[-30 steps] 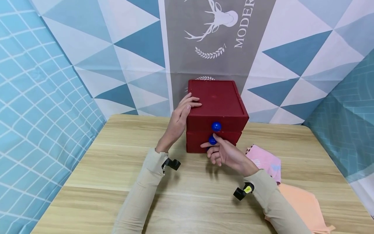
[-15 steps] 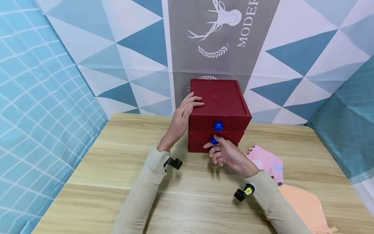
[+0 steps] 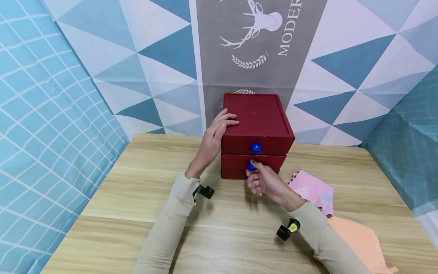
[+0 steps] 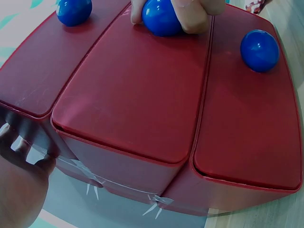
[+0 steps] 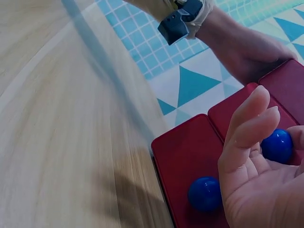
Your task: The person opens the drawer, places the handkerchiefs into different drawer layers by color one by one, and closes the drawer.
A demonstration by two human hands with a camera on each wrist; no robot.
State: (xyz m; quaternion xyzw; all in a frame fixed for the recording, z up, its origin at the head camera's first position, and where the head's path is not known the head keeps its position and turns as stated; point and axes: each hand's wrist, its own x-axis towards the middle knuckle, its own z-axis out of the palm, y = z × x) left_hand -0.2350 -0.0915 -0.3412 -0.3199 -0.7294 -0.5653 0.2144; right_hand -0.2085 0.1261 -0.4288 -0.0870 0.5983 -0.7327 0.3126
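Note:
A dark red cabinet (image 3: 253,114) with stacked drawers stands at the back of the table. Each drawer front carries a round blue knob; the top knob (image 3: 256,148) is untouched. My left hand (image 3: 208,144) rests against the cabinet's upper left edge, its fingers lying loosely on the top. With thumb and finger, my right hand (image 3: 267,182) pinches the middle drawer's knob (image 4: 161,18), its other fingers curled below. In the left wrist view, the bottom knob (image 4: 260,51) stands free of the hand. The three drawer fronts look nearly level.
A folded pink cloth (image 3: 313,190) lies right of the cabinet on the wooden table (image 3: 113,213). An orange cloth (image 3: 359,241) lies nearer, partly under the right sleeve. Patterned wall cloth (image 3: 239,76) hangs close behind the cabinet.
My right index finger, earlier stretched out past the middle knob, has bent in against it. My left hand stays at the cabinet's edge. The head view has shifted slightly.

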